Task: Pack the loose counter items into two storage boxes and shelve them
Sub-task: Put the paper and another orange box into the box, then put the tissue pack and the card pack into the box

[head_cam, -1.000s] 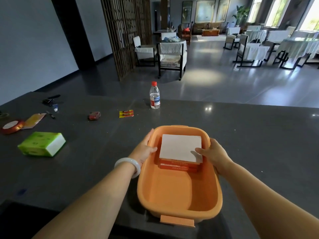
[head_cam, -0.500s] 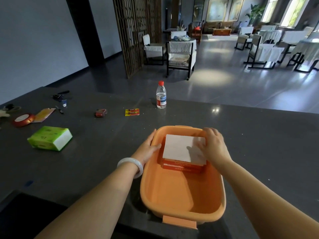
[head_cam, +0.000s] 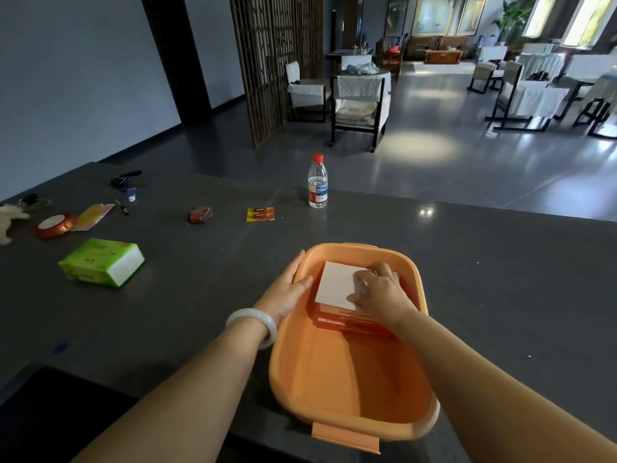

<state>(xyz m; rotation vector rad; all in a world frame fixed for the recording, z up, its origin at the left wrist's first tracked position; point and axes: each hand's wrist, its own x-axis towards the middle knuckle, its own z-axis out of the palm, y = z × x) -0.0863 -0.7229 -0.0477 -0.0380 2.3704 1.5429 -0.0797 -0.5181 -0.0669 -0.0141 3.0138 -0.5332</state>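
Head view, from your left: a plush toy (head_cam: 7, 219) sits at the counter's (head_cam: 484, 279) edge, then a red tape roll (head_cam: 53, 225), a yellowish card (head_cam: 93, 216), a small dark clutter (head_cam: 125, 182) farther back, and a green tissue pack (head_cam: 101, 263) lying flat. Further along come red batteries (head_cam: 199, 214), a yellow battery card (head_cam: 260, 214) and an upright bottle (head_cam: 317, 182) with a red cap and a red-and-white label too small to read.

Your left hand (head_cam: 287, 290), a white bangle (head_cam: 252, 325) on its wrist, lies open against the left rim of the orange tub (head_cam: 350, 396), thumb hooked over the edge. Your right hand (head_cam: 379, 290) reaches into the tub, fingers spread and pressing flat on a white-topped stack of orange boxes (head_cam: 337, 285) at the far end. Their side lettering is upside down and blurred.

Beyond the dark grey counter, you look out on a glossy tiled room with a lattice screen (head_cam: 277, 61), cloth-covered chairs (head_cam: 360, 101) and bright windows (head_cam: 584, 18) at far right.
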